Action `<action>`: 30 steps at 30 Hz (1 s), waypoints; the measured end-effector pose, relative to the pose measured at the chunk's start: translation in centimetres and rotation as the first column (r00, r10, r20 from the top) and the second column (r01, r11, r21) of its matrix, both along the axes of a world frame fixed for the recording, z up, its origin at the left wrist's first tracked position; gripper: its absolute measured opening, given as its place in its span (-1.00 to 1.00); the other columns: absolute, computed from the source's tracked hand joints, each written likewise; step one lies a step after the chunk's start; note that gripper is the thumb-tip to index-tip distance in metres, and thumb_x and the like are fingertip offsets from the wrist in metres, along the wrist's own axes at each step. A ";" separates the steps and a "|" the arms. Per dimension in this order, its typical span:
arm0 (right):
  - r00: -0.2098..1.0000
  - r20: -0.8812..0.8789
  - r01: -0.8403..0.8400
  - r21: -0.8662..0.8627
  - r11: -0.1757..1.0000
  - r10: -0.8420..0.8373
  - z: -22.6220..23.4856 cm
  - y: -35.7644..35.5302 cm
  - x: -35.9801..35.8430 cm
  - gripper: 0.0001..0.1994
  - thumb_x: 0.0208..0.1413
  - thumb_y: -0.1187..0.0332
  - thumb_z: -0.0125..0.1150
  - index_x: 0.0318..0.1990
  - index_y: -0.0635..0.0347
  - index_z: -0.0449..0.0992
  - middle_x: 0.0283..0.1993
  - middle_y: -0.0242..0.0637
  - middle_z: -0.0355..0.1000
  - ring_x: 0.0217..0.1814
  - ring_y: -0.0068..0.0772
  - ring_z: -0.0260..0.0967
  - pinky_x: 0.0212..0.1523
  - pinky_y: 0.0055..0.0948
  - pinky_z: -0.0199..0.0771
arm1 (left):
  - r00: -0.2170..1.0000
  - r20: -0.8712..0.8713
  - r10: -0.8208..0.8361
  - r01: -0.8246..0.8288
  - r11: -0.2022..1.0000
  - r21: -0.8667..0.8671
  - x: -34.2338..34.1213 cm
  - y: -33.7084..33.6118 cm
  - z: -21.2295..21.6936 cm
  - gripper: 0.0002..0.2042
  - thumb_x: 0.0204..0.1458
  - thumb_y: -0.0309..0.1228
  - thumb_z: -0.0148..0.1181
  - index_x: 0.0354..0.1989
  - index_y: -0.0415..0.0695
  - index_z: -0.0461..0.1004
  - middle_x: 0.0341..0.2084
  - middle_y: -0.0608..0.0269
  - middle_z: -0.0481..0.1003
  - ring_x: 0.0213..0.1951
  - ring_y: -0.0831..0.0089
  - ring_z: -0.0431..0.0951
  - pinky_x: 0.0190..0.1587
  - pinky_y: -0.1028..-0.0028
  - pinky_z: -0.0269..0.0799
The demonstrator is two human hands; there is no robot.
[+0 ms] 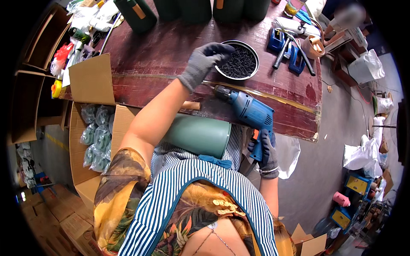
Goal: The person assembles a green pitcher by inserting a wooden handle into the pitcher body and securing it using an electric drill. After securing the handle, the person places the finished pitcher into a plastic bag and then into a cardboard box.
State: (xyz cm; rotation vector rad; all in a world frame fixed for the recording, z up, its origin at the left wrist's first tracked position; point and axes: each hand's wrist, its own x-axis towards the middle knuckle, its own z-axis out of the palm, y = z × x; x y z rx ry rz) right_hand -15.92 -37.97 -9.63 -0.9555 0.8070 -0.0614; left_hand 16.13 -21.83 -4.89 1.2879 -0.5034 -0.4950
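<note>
My right hand (268,154), in a grey glove, grips the handle of a blue power drill (253,110). The drill's chuck points left, over the table's near edge. My left hand (204,64), gloved in grey with dark fingertips, is at the left rim of a round bowl (257,68) full of small black screws (239,62). Its fingers are drawn together over the bowl; whatever they pinch is too small to make out. Across my lap lies a green cylindrical canister (198,135), partly behind my left forearm. A short wooden piece (191,105) shows beside it.
Several dark green canisters (194,10) stand along the table's far side. Hammers (282,53), blue tools (296,59) and a tub of wooden pieces (314,46) sit at the right. An open cardboard box (91,81) holding plastic-wrapped parts (96,141) stands on my left.
</note>
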 end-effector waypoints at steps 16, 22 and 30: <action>0.995 0.056 0.071 0.105 0.992 -0.077 -3.0 1.0 -2.9 -0.56 0.37 0.05 0.08 0.27 0.02 0.32 -0.16 -0.11 0.54 -0.34 -0.23 0.58 -0.35 -0.25 0.68 | 0.716 -0.687 0.122 -0.050 0.991 0.124 -0.3 11.3 -5.6 -0.72 0.19 -0.53 0.22 0.06 -0.32 0.47 -0.16 0.01 0.59 -0.12 0.18 0.66 -0.06 0.29 0.71; 0.994 0.042 0.090 0.144 0.985 -0.097 -2.7 1.2 -2.6 -0.60 0.34 0.05 0.14 0.18 0.00 0.30 -0.21 -0.14 0.49 -0.38 -0.28 0.56 -0.39 -0.33 0.69 | 0.698 -0.704 0.130 -0.059 0.990 0.125 -0.4 11.4 -5.1 -0.73 0.20 -0.54 0.21 0.05 -0.33 0.47 -0.14 -0.02 0.59 -0.11 0.17 0.66 -0.07 0.27 0.72; 0.987 0.105 0.098 0.176 0.980 -0.118 -2.9 2.0 -2.8 -0.60 0.35 0.05 0.13 0.20 -0.02 0.28 -0.20 -0.14 0.49 -0.35 -0.27 0.56 -0.38 -0.30 0.68 | 0.709 -0.695 0.121 -0.049 0.991 0.123 -0.4 11.3 -5.2 -0.72 0.20 -0.52 0.22 0.05 -0.34 0.46 -0.14 -0.03 0.60 -0.15 0.17 0.68 -0.11 0.28 0.73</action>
